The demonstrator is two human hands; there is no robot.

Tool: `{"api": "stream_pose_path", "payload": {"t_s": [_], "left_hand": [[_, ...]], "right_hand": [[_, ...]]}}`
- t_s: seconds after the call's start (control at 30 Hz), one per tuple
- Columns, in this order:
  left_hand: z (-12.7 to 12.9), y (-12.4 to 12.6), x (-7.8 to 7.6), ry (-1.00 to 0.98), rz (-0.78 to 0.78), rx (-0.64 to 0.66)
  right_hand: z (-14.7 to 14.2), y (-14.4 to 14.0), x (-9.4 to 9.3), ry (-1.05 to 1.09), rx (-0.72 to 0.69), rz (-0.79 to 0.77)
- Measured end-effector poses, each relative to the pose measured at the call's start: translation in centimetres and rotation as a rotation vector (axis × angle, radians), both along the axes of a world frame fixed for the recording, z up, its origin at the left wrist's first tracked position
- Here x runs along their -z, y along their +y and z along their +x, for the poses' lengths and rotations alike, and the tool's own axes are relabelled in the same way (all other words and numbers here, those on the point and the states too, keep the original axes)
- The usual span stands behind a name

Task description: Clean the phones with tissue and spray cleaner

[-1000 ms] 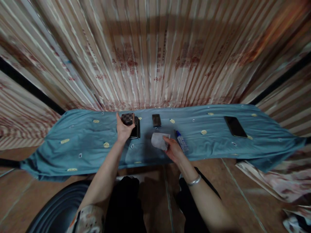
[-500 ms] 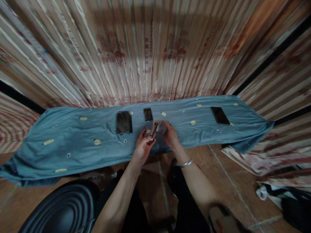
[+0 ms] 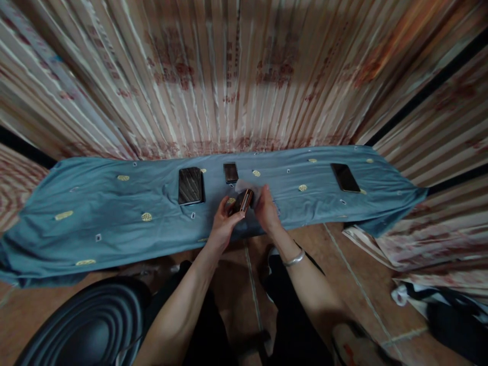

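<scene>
My left hand (image 3: 222, 222) grips a small dark device (image 3: 241, 202) with a shiny copper-coloured edge, held tilted above the cloth. Just right of it, my right hand (image 3: 267, 209) has its fingers closed on a pale, thin wipe or tissue (image 3: 244, 186). Part of that wipe lies behind and against the device. Further back rests a small dark square item (image 3: 231, 173). To the left lies a larger dark rectangular item (image 3: 190, 186) with a streaked surface, with another dark edge showing under it. A black phone (image 3: 345, 177) lies flat at the right.
A blue patterned cloth (image 3: 110, 213) covers the long table. Striped curtains (image 3: 213, 76) hang behind and at both sides. A round black ridged seat (image 3: 87, 330) stands at lower left. Dark fabric (image 3: 453, 320) lies at lower right on the tiled floor (image 3: 343, 269).
My left hand has turned the device so that its copper edge leans further right. The wipe has moved left, behind the device. The view has shifted slightly.
</scene>
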State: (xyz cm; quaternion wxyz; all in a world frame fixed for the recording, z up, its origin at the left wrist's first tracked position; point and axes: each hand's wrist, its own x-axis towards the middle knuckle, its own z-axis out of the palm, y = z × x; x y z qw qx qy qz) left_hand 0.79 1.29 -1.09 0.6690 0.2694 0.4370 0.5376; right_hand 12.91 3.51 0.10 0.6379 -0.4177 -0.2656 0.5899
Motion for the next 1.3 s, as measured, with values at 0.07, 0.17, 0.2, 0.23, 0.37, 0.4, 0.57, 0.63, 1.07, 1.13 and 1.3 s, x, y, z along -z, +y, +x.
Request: {"api": "stream_pose_path", "payload": {"t_s": [0.07,0.17,0.2,0.23,0.37,0.4,0.57,0.63,1.07,1.13,1.3], "left_hand": [[0.2,0.2,0.4,0.052,0.019,-0.030],[0.4,0.2,0.6,0.165,0.076,-0.057],[0.4,0.2,0.5,0.199,0.113,-0.057],[0.4,0.1,0.4,0.229,0.153,-0.052],[0.1,-0.2,-0.1,0.300,0.272,-0.019],[0.0,-0.2,-0.1,0.299,0.282,-0.013],[-0.1,0.3,0.2,0.019,0.110,-0.074],[0.0,0.5,0.0,-0.163,-0.029,-0.028],[-0.5,0.3,-2.0,-0.397,-0.302,-0.023],[-0.8,0.6,-2.2,-0.418,-0.279,-0.077],[-1.1,1.1,-2.4,-0.447,-0.254,-0.160]], "right_hand": [[0.1,-0.2,-0.3,-0.003,0.006,0.040],[0.5,-0.5,0.2,-0.055,0.008,0.082],[0.7,-0.5,0.5,-0.077,0.007,0.090],[0.8,-0.5,1.0,-0.099,0.008,0.091],[1.1,-0.2,2.5,-0.157,0.045,0.030],[1.1,-0.1,2.8,-0.165,0.057,0.025],[0.8,0.2,2.7,-0.133,0.080,0.022],[0.5,0.1,2.4,-0.116,0.063,0.032],[-0.3,-2.3,1.8,-1.031,-0.047,0.381],[-0.8,-2.6,1.8,-1.247,-0.079,0.416],[-2.0,-3.1,2.2,-1.564,-0.110,0.490]]}}
